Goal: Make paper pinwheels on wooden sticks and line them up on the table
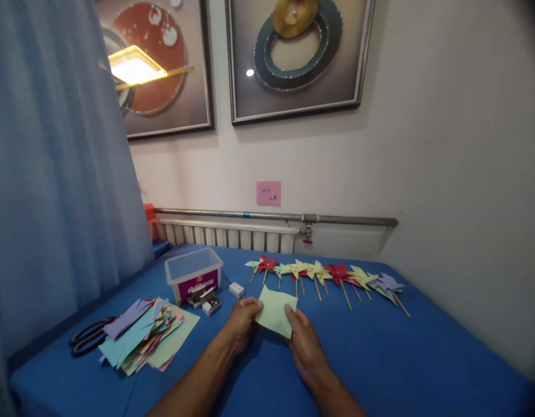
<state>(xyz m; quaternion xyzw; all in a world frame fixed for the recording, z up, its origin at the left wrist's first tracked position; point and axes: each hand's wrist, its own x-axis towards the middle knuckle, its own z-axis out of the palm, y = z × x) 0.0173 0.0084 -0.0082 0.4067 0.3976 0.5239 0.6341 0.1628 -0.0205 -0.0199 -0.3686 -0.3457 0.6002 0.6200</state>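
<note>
Both hands hold one pale green paper square (276, 311) just above the blue table (402, 359). My left hand (240, 323) pinches its left edge with thumb and fingers. My right hand (304, 341) pinches its right edge. A row of several finished paper pinwheels (328, 275) on wooden sticks, red, yellow, green and lilac, lies beyond the hands across the table.
A loose stack of coloured paper sheets (146, 339) lies at the left, with black scissors (88, 336) beside it. A clear plastic box (193, 273) and small white boxes (236, 289) stand behind. A radiator, pipe and wall run along the far edge; a blue curtain hangs left.
</note>
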